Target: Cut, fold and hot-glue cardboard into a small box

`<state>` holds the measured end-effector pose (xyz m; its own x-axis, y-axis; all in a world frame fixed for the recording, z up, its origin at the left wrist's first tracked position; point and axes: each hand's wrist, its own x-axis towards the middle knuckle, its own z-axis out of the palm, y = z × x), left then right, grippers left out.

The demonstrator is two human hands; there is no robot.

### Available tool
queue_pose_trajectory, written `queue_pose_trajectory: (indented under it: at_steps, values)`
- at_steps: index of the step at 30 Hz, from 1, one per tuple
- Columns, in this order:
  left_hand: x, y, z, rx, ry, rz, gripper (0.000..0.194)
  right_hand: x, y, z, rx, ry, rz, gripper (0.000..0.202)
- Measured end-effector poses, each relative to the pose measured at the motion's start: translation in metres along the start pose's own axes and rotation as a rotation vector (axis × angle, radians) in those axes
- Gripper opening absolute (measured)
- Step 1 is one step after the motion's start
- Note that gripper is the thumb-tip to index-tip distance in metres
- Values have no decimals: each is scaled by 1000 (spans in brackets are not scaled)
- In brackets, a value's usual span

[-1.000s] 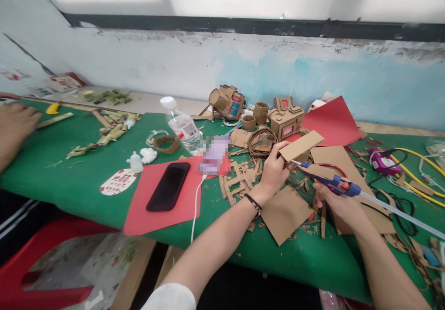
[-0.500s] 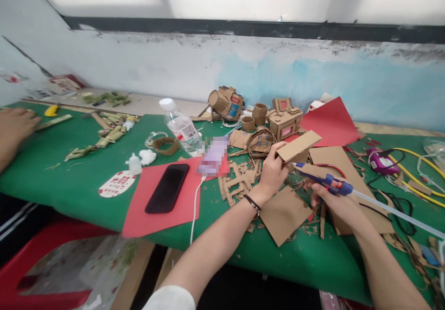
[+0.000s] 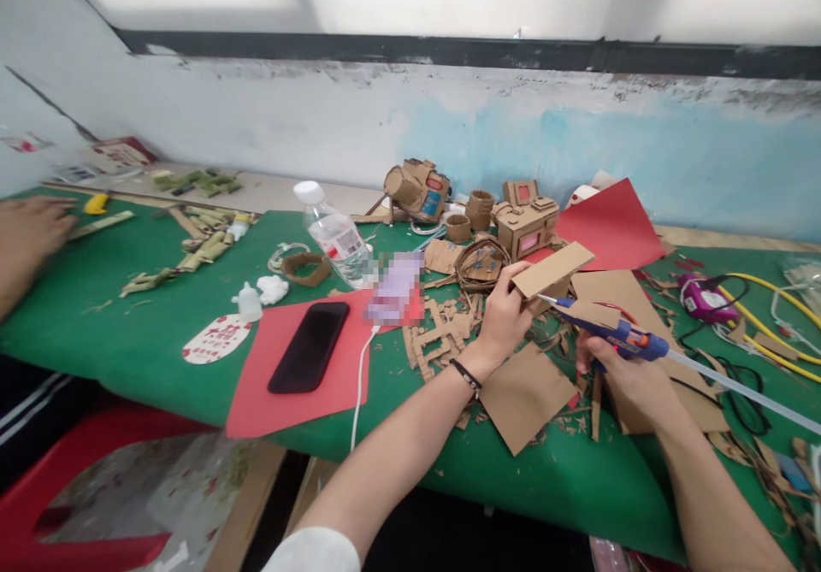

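Observation:
My left hand is closed on a folded cardboard piece, held above the table. In my right hand is a blue hot glue gun with a long clear glue stick out of its back. The gun's nozzle points left and sits at the lower edge of the cardboard piece; whether it touches cannot be made out. Below my hands lies a square cardboard sheet, with a larger cardboard sheet to the right. Cardboard scraps are strewn around.
Cardboard camera models stand by the wall. A water bottle tilts at mid-table. Left are a black phone on red paper and another person's hand. A purple power strip with cords lies right.
The glue gun in my right hand has shifted slightly right and down, its nozzle now at the cardboard's lower edge. My left hand and the cardboard piece have barely moved.

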<state>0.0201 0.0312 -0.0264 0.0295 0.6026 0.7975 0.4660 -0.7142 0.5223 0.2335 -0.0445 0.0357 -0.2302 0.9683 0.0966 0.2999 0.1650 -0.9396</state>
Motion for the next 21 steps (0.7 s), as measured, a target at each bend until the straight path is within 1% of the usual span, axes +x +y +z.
queue_pose_trajectory:
  at_steps: [4,8,13,17,19,21]
  values:
    - [1,1,-1,-1,4,7,41,0,-1,0,-51,7,-9,36]
    - [1,2,-1,-1,6,9,42,0,3,2,-20,29,-8,37]
    - [1,2,-1,0,-1,-3,40,0,10,3,-3,52,20,45]
    - [1,3,-1,-3,0,-1,39,-1,16,5,42,89,49,40]
    - [0,2,-1,10,-4,-1,38,-2,18,6,42,95,66,41]
    - [0,2,-1,25,-9,-6,39,-2,17,7,18,112,51,42]
